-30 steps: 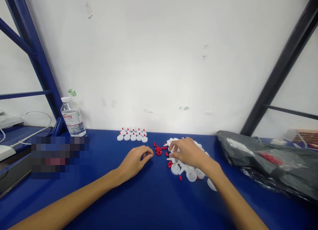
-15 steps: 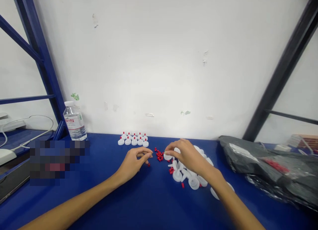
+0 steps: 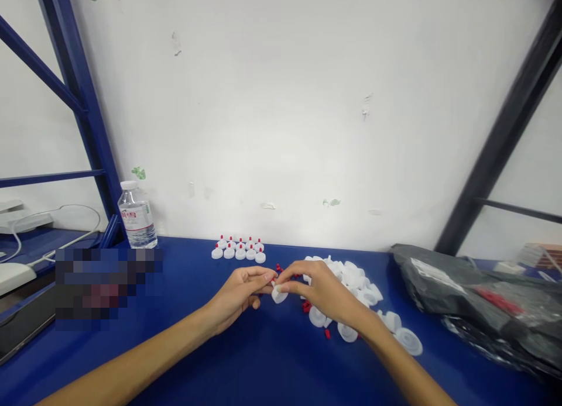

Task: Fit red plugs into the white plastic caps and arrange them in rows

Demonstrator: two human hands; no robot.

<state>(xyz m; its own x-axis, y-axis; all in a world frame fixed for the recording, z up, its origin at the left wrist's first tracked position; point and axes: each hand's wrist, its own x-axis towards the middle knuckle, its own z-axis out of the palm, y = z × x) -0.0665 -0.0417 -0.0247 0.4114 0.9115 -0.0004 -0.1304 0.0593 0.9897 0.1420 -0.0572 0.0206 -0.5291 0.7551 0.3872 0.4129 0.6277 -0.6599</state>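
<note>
My right hand pinches a white cap with a narrow spout, tilted toward the left. The fingertips of my left hand meet the spout, closed on a small red tip that is mostly hidden. Behind and to the left, several white caps with red tips stand upright in two rows. To the right of my right hand lies a heap of loose white caps. Loose red tips lie beside the heap and behind my fingers.
A water bottle stands at the back left, near a blue metal frame. A dark plastic bag lies on the right of the blue table. A cable and white devices are at the far left.
My right hand has brought the white cap leftward from the heap to my left hand, and the two hands now meet. The view has shifted slightly.
</note>
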